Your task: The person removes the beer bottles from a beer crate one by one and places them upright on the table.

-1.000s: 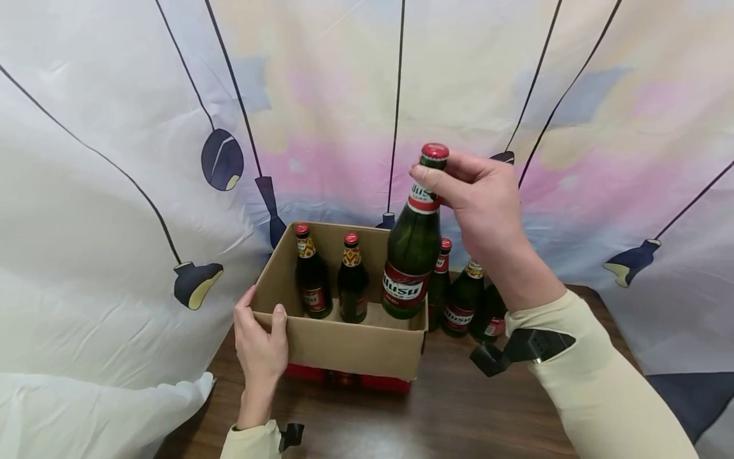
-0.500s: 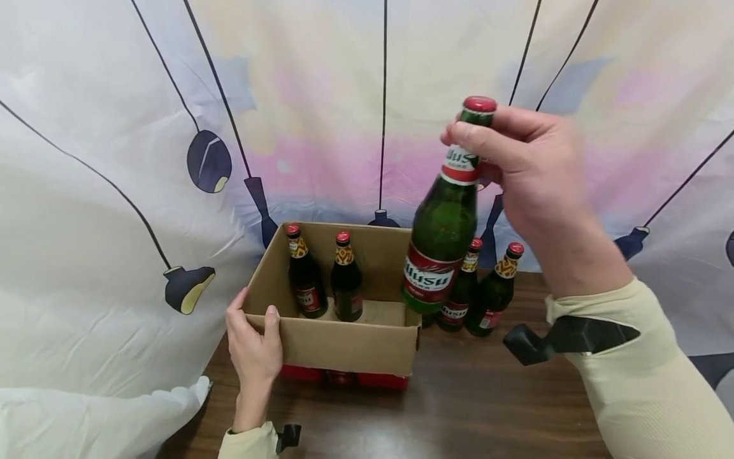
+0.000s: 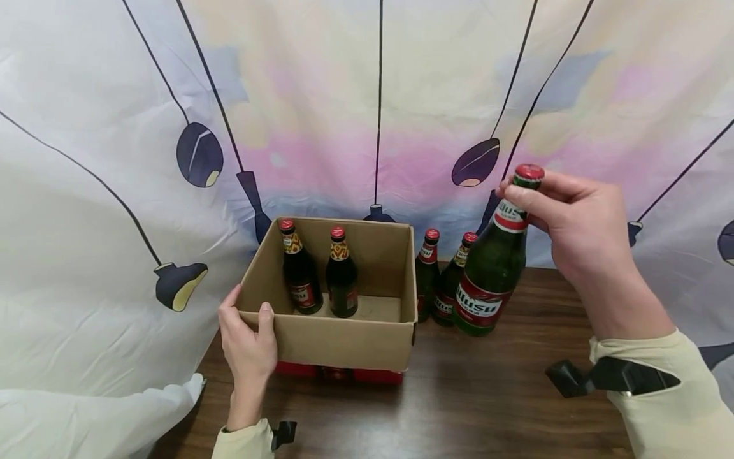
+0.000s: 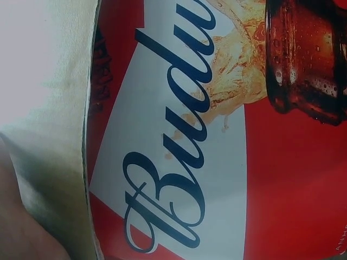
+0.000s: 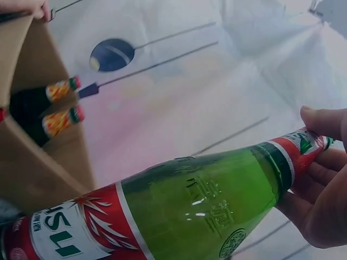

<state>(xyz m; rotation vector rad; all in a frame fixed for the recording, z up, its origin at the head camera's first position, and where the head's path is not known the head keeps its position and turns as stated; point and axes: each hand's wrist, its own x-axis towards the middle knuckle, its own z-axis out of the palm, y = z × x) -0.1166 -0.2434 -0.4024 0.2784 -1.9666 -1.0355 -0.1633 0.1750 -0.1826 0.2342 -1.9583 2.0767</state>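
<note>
My right hand [image 3: 590, 236] grips a green beer bottle [image 3: 487, 280] by its neck, just below the red cap. The bottle tilts, base toward the left, in front of the standing bottles. In the right wrist view the same beer bottle [image 5: 206, 200] spans the picture, fingers and thumb around its neck. At the left front corner of an open cardboard box [image 3: 344, 341], my left hand [image 3: 249, 344] holds the wall. Two dark beer bottles [image 3: 301, 280] stand inside, toward the box's left. The left wrist view shows the box's red printed side [image 4: 293, 179] close up.
Right of the box, a beer bottle with a red neck label [image 3: 427, 274] stands beside another beer bottle [image 3: 450, 287], partly hidden by the held one. The brown wooden table [image 3: 487, 401] carries everything. A printed cloth [image 3: 321, 95] hangs behind and at the sides.
The held beer bottle has moved right from above the box, rising and then dropping, and is now beyond the box's right wall. My left hand keeps hold of the box.
</note>
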